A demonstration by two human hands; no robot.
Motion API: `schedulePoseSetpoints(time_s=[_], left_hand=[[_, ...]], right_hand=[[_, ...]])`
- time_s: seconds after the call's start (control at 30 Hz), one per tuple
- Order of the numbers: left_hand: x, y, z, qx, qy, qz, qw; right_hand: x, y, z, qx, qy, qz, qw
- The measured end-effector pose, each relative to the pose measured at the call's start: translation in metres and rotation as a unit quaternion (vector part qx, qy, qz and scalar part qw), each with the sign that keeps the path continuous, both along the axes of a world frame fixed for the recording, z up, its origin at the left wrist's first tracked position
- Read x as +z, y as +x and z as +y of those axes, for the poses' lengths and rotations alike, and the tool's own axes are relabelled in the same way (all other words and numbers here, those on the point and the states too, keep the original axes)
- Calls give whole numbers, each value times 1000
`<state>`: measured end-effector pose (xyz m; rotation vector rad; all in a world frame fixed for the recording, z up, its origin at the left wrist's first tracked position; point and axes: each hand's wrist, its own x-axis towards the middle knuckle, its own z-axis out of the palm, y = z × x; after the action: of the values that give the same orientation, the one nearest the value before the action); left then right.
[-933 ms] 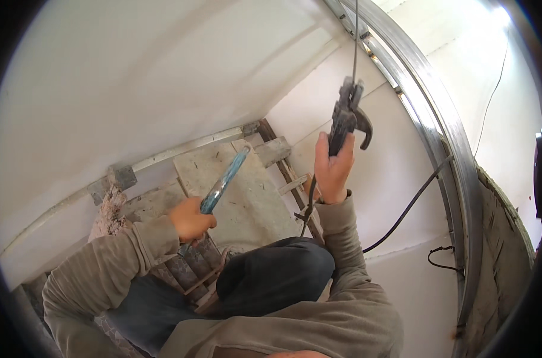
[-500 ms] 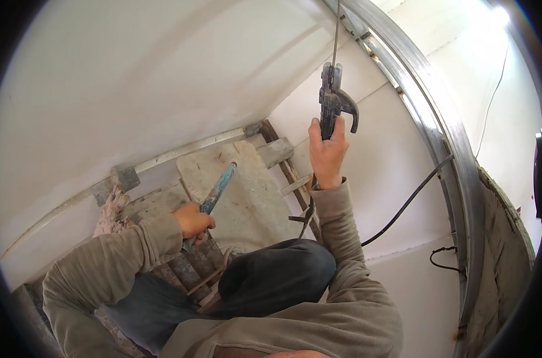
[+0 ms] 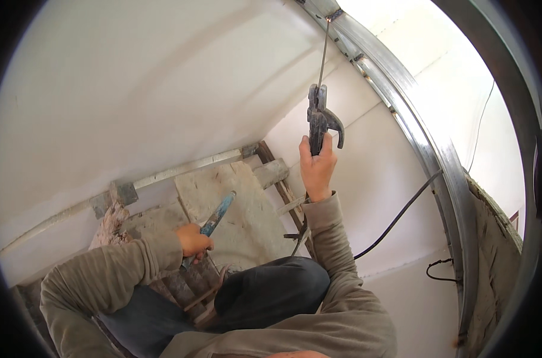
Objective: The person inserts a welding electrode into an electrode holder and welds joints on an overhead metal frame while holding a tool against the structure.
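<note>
My right hand (image 3: pixel 319 170) is closed round the grip of a black electrode holder (image 3: pixel 317 122), raised in front of me. A thin welding rod (image 3: pixel 324 56) stands up from its jaws. The rod's tip meets a metal frame (image 3: pixel 396 65) at the top, where a small orange glow shows. Lower left, my left hand (image 3: pixel 193 241) is wrapped round a worn, blue-painted bar (image 3: pixel 218 213), which slants up to the right. What kind of tool the bar is I cannot make out, as its lower part is partly hidden by my fingers.
Below lie pale worn boards (image 3: pixel 223 185) and a timber support (image 3: pixel 271 173) beside the white wall (image 3: pixel 134 89). A black cable (image 3: pixel 399 215) runs from behind my right arm to the curved-looking metal frame. A rough board (image 3: pixel 492 244) stands at the right.
The metal frame has shifted left and down in view, and its upper joint now shows. My right hand and the electrode holder sit slightly lower and further left; a glow appears at the rod's tip.
</note>
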<state>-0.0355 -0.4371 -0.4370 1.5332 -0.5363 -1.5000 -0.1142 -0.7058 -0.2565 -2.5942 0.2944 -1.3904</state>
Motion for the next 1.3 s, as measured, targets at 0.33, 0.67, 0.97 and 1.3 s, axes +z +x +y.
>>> schedulePoseSetpoints(time_s=[0.33,0.67,0.97,1.3], left_hand=[[4,-2,1,-11,-5,-37,999],[6,-7,2,-33,2,-32,999],[-5,-7,4,-41,-31,-31,998],[10,-2,2,-107,-26,-88,990]], right_hand=[[-5,5,-3,24,22,-36,999],[-7,2,5,236,364,-99,896],[-8,8,7,45,32,-52,997],[-27,-1,-8,-25,-79,-8,997]])
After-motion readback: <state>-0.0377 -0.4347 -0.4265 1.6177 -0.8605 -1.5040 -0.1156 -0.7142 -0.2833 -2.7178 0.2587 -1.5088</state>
